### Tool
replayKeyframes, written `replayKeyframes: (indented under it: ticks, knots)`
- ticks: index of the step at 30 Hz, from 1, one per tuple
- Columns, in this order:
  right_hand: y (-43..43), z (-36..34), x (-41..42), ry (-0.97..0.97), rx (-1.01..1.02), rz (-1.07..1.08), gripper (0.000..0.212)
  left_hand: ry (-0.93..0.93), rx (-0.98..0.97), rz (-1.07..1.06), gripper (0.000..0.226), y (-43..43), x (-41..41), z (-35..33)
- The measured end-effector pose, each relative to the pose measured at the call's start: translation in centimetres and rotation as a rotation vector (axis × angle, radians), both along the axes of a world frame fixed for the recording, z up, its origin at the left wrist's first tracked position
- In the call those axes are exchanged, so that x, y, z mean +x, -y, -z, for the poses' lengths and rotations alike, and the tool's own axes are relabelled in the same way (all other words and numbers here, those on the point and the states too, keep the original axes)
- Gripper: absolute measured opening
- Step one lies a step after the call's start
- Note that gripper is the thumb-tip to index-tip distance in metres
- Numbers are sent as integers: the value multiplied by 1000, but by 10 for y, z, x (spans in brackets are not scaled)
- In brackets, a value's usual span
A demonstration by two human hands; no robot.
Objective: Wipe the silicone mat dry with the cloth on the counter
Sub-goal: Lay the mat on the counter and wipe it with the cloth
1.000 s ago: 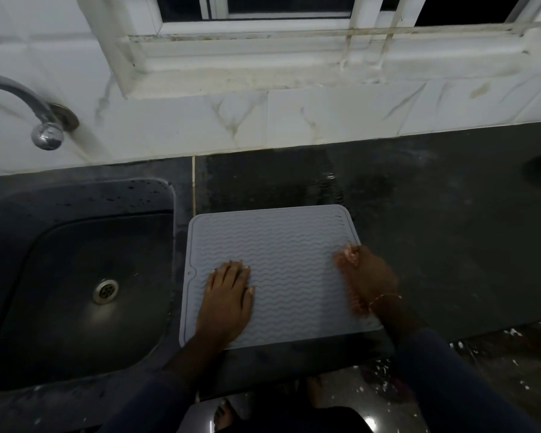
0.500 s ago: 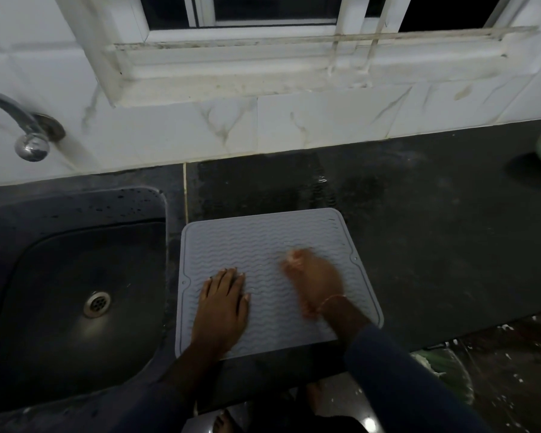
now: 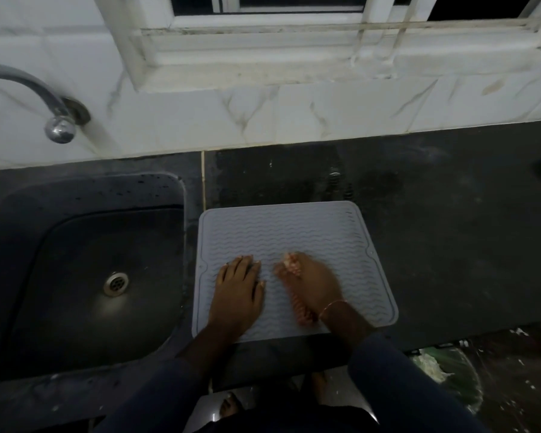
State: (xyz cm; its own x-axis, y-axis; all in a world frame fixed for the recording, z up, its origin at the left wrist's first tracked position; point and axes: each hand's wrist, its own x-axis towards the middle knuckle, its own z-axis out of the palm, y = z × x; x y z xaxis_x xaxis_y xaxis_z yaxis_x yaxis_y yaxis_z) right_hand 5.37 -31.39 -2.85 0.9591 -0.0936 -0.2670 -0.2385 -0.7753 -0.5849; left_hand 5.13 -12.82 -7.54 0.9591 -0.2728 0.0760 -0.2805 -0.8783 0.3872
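A light grey silicone mat [image 3: 294, 232] with a wavy ribbed surface lies on the dark counter [image 3: 450, 229], just right of the sink. My left hand [image 3: 238, 292] rests flat on the mat's near left part, fingers straight and spread slightly. My right hand [image 3: 316, 285], blurred by motion, is on the middle of the mat and holds a small pinkish cloth [image 3: 291, 264] bunched under it. The cloth shows at the fingertips and along the hand's left edge. The two hands are close together but apart.
A dark sink [image 3: 85, 276] with a metal drain [image 3: 116, 283] sits left of the mat. A chrome tap [image 3: 57, 123] juts from the white tiled wall [image 3: 294, 117]. The counter's front edge runs just below the mat.
My right hand with the cloth has swept left across the mat, from its right edge to its middle, close to my left hand. The left hand has stayed flat in place.
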Motion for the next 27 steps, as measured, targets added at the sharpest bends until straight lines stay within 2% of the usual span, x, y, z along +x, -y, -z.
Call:
replayKeyframes:
  ticks: [5, 8, 12, 13, 17, 23, 25, 27]
  knots:
    - [82, -7, 9, -49, -120, 230, 53, -38, -15, 1, 48, 0, -1, -6]
    - [98, -11, 16, -51, -175, 310, 55, -49, -13, 6, 48, -1, -2, -7]
    - [47, -15, 12, -22, 31, 158, 24, -37, 9, 11, 50, -1, -2, -5]
    - [34, -15, 8, -34, 67, 110, 22, -38, 13, 16, 51, 0, 0, -5]
    - [32, -10, 2, -57, 80, 135, 42, -4, 4, 11, 52, -2, 0, 2]
    - [106, -23, 11, -105, -79, 342, 50, -11, 31, 2, 52, 0, 5, 6]
    - [91, -26, 17, -69, -52, 277, 52, 12, 53, 13, 55, 0, 9, 4]
    - [58, -27, 20, -56, 44, 168, 39, 32, 73, 24, 53, 3, 14, 0]
